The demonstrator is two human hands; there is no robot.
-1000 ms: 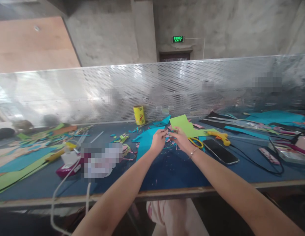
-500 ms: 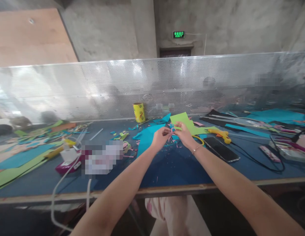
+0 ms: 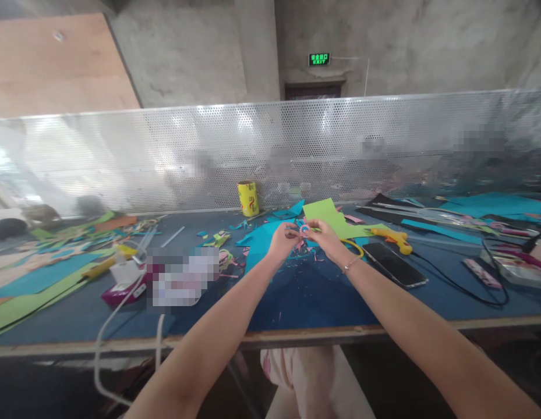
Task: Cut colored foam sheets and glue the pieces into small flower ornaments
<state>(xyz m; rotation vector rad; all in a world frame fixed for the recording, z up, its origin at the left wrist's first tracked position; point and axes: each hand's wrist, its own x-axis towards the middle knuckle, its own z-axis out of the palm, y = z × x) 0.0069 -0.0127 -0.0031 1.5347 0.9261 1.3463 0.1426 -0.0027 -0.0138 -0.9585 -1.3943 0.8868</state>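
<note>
Between my two hands is a small pink and blue paper piece (image 3: 304, 231), ring-like in outline and partly covered by fingers. My left hand (image 3: 284, 241) pinches its left side with closed fingertips. From the right, my right hand (image 3: 325, 237) pinches the same piece; a thin bracelet circles that wrist. Both hands are held just above the blue paper sheet (image 3: 258, 250), where pink and blue scraps lie about. Behind my right hand lies a bright green paper sheet (image 3: 326, 214).
A yellow glue gun (image 3: 392, 237) with a black cord and a phone (image 3: 392, 265) lie right. A yellow can (image 3: 248, 199) stands near the perforated metal screen (image 3: 187, 157). On the left are a purple power strip (image 3: 124, 290), white cables and stacked coloured paper (image 3: 38, 288).
The paper piece has turned between my fingers, so its pink ring-like side shows more. Both hands remain in nearly the same place, and the view has shifted slightly.
</note>
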